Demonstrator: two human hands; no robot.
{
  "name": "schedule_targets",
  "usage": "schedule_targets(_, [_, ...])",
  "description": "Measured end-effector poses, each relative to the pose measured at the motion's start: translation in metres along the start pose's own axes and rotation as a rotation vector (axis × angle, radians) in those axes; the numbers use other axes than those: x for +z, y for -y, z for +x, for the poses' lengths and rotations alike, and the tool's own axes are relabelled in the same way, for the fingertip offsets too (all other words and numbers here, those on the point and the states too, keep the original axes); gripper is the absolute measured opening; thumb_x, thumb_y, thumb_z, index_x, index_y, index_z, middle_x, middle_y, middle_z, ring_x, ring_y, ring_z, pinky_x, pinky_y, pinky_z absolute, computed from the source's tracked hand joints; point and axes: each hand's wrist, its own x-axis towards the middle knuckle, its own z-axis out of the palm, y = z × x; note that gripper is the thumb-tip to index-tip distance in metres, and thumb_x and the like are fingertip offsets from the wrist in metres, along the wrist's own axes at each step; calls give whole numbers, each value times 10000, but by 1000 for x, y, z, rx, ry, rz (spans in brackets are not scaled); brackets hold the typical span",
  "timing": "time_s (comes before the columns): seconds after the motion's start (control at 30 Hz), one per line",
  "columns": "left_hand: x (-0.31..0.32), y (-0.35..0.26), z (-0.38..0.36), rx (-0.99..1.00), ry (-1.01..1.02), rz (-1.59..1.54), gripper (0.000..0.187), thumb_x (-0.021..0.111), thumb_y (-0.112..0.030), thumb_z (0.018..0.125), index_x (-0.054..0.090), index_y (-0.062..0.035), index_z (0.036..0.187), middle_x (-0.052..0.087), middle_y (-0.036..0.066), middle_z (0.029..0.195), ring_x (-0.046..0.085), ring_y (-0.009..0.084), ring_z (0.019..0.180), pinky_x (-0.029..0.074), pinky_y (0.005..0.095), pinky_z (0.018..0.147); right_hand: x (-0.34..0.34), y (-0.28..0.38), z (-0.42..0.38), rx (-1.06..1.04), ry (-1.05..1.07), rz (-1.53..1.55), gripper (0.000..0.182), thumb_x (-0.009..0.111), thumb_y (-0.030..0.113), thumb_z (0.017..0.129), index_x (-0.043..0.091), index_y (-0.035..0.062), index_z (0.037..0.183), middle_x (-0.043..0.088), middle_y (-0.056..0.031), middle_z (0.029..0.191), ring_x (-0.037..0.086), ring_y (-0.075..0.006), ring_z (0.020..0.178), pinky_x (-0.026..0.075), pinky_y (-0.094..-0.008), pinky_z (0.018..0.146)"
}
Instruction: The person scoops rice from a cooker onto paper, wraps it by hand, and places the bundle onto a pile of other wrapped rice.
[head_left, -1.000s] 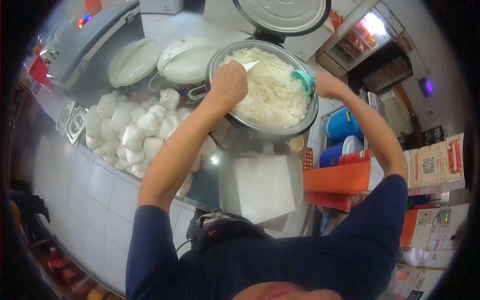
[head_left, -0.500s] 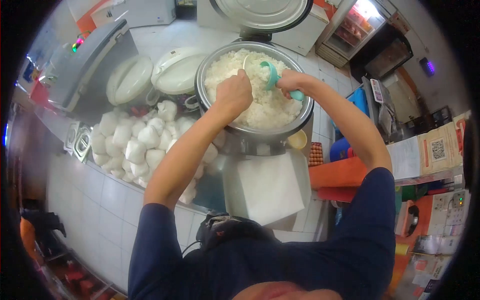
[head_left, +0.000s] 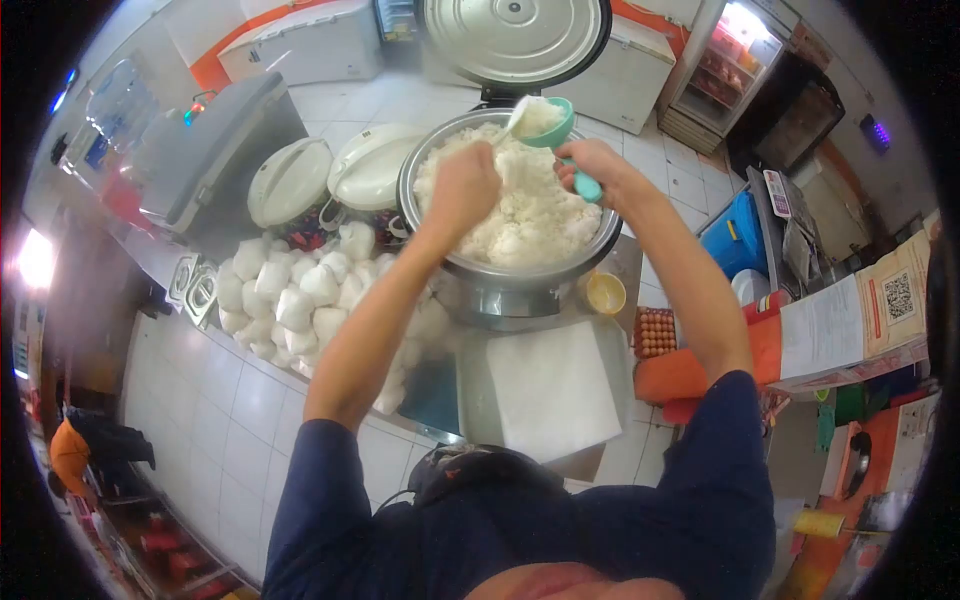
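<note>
A large round rice cooker (head_left: 515, 300) full of cooked white rice (head_left: 530, 225) stands before me with its lid up. My right hand (head_left: 603, 172) is closed around the handle of a teal scoop (head_left: 562, 128). Rice fills the scoop, which is held over the cooker's far right rim. Closed in a fist over the left part of the rice, my left hand (head_left: 466, 188) grips a pale spoon or rice paddle (head_left: 514, 120). Its tip touches or nearly touches the rice in the scoop; most of its handle is hidden by my hand.
White wrapped bundles (head_left: 295, 305) are piled at left. White sheets (head_left: 553, 388) lie in a tray (head_left: 470, 395) nearest me. A yellow bowl (head_left: 606, 294) and eggs (head_left: 655, 330) are right of the cooker. Two lidded pots (head_left: 375, 165) and a grey cooler box (head_left: 225, 150) stand beyond the bundles.
The scoop has risen out of the rice toward the far rim and now shows a heap of rice. The spoon has come to the scoop's edge. My view has tilted up slightly.
</note>
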Motion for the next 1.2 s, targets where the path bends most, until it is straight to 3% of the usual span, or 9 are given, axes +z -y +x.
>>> schedule_targets(0.03, [12, -14, -7, -6, -87, -109, 233, 460, -137, 942, 571, 51, 858, 589, 302, 795, 595, 472, 763, 451, 535, 685, 9, -5, -6, -7, 6, -2, 84, 469, 36, 896, 505, -33, 927, 505, -51, 673, 476, -114, 499, 419, -251, 406])
schedule_targets(0.1, [18, -31, -13, 22, -160, -184, 233, 472, -111, 936, 628, 60, 962, 612, 295, 777, 604, 460, 761, 461, 503, 683, 22, -16, -18, -295, -195, -651, 185, 493, 111, 845, 604, -36, 836, 603, -99, 636, 570, -180, 511, 446, -334, 434])
schedule_targets(0.27, [23, -40, -24, 113, -115, -72, 192, 509, -82, 921, 630, 51, 989, 610, 293, 758, 604, 454, 736, 468, 505, 644, 10, -22, -17, -366, -226, -716, 229, 497, 136, 806, 646, -36, 774, 629, -117, 616, 602, -215, 519, 432, -364, 441])
schedule_targets(0.47, [25, -56, -7, 81, 37, 3, 221, 511, -149, 921, 602, 40, 853, 606, 287, 735, 597, 465, 720, 463, 521, 647, -2, -41, -16, -259, 11, -400, 142, 521, 76, 843, 596, -43, 833, 575, -108, 669, 538, -166, 508, 407, -309, 425])
schedule_targets(0.67, [12, -42, -4, 217, -180, -92, 216, 508, -138, 921, 621, 42, 881, 608, 273, 744, 612, 436, 734, 466, 495, 660, -10, -18, -46, -154, 34, -27, 37, 482, -17, 886, 483, -43, 860, 477, -52, 661, 458, -105, 501, 352, -239, 405])
schedule_targets(0.8, [25, -51, -41, 238, -189, -163, 169, 554, -84, 897, 656, 27, 974, 613, 264, 760, 605, 428, 702, 458, 480, 643, -27, -10, -43, -162, 72, -30, 55, 482, 9, 889, 498, -44, 898, 487, -53, 652, 470, -112, 501, 369, -253, 415])
schedule_targets(0.9, [24, -57, -33, 203, -111, -165, 170, 578, -68, 878, 657, 30, 992, 616, 261, 771, 604, 427, 695, 464, 476, 647, -5, -20, -74, -353, -84, -456, 104, 479, 32, 889, 509, -56, 935, 500, -56, 649, 485, -120, 504, 391, -272, 431])
schedule_targets(1.0, [26, -44, -3, 140, -44, -2, 170, 547, -92, 876, 652, 42, 884, 620, 279, 781, 612, 447, 731, 485, 490, 660, -3, -28, -77, -336, -100, -499, 150, 482, 44, 886, 509, -82, 961, 514, -64, 648, 503, -129, 514, 404, -292, 440])
schedule_targets(1.2, [21, -23, 6, 51, 137, 211, 268, 486, -154, 878, 672, 28, 815, 645, 283, 836, 628, 454, 800, 501, 505, 755, -35, -16, -56, -187, -30, -57, 73, 503, 51, 918, 486, -19, 925, 481, -31, 737, 402, -65, 484, 331, -199, 393])
